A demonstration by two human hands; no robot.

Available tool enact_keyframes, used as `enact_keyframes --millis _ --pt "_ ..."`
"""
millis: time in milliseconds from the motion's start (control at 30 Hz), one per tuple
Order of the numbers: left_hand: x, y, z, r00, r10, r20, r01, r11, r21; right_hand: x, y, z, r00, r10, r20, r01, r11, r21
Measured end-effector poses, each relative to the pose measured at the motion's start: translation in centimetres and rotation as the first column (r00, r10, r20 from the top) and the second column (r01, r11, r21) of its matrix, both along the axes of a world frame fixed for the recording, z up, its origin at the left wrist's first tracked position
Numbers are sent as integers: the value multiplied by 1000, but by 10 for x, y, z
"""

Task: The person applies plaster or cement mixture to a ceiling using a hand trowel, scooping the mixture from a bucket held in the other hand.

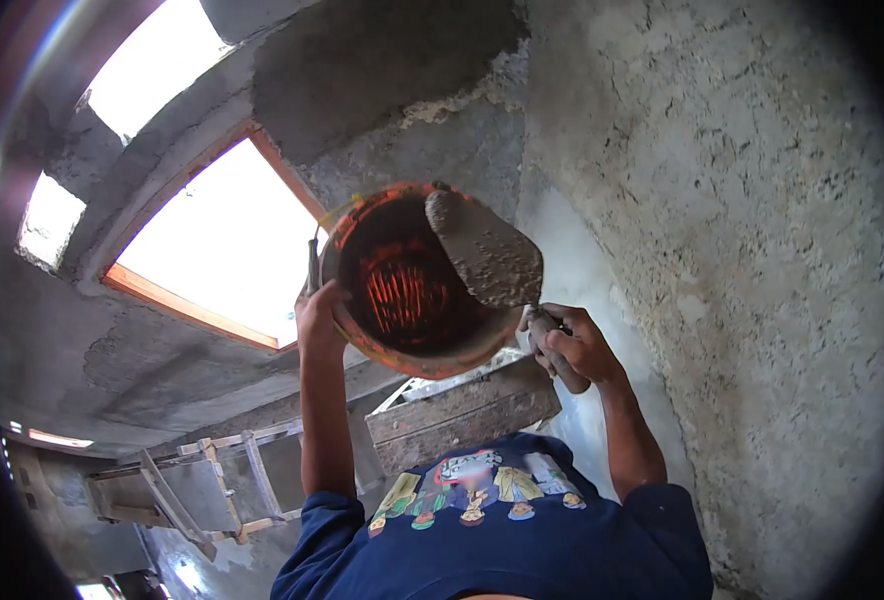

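Observation:
A round orange bucket [402, 290], smeared with grey mortar, is tilted so that its ribbed inside shows. My left hand [320, 312] grips the bucket's left rim. In my right hand [574, 348] is the handle of a trowel [487, 250]. The trowel's blade carries a layer of wet, grainy mortar and lies across the bucket's upper right rim. The fingers of my right hand are wrapped round the handle, just right of the bucket.
A rough plastered wall [732, 250] rises on the right. Wooden planks [462, 415] are below the bucket. A wooden ladder-like frame [227, 485] stands at lower left. An orange-framed window opening [217, 245] is at upper left.

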State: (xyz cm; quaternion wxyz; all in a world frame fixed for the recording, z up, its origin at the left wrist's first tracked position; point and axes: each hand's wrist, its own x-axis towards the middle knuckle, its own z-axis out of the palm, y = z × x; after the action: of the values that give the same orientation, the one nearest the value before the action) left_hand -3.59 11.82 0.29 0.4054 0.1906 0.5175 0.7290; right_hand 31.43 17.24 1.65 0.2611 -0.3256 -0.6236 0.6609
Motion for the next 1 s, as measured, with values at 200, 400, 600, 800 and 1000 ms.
enact_keyframes --millis 200,400,600,800,1000 --pt "5 -18 -13 996 19 86 -12 997 -82 -18 39 11 946 -153 -287 99 976 -193" --pt "-14 -47 -33 965 46 259 -21 995 -101 -62 120 -9 918 -211 -335 162 972 -169" --pt "-10 -77 -24 865 78 496 -69 997 -35 -121 223 -28 871 -291 -396 210 949 -237" --pt "17 -94 -20 801 81 594 -55 997 -61 -182 323 -47 856 -281 -433 353 931 93" --pt "21 -112 -55 755 128 643 -92 992 -90 -240 375 -72 800 -500 -332 561 423 712"
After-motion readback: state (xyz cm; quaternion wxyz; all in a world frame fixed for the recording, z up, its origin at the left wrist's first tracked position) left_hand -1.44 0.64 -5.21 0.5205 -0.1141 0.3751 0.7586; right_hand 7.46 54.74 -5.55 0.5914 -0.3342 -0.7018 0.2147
